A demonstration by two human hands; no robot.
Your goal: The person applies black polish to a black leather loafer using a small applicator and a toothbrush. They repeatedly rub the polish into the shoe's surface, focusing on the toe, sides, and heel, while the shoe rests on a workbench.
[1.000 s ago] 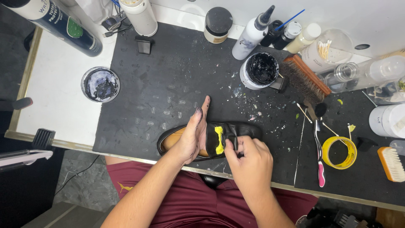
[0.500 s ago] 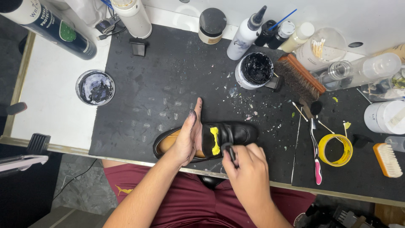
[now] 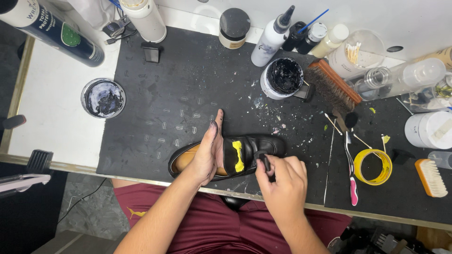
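Shoe: black shoe (image 3: 270, 145) with a yellow patch, lying on its side on the dark mat (image 3: 188, 94) at the near edge of the bench (image 3: 52, 117).
Left hand (image 3: 209, 153): flat and open, fingers extended, pressed against the shoe opening.
Right hand (image 3: 282, 181): fingers closed on a small black applicator (image 3: 262, 160) touching the upper.
Nearby: open pot of black polish (image 3: 282, 77), brown brush (image 3: 332, 87).

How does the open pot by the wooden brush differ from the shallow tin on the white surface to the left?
The open pot is a deeper white-walled tub; the shallow tin is flat and low. The pot stands on the black mat beside the wooden brush; the tin sits apart on the white surface. The pot's contents look solid black; the tin's look smeared, with pale patches. Both are round, uncovered and hold dark polish-like paste.
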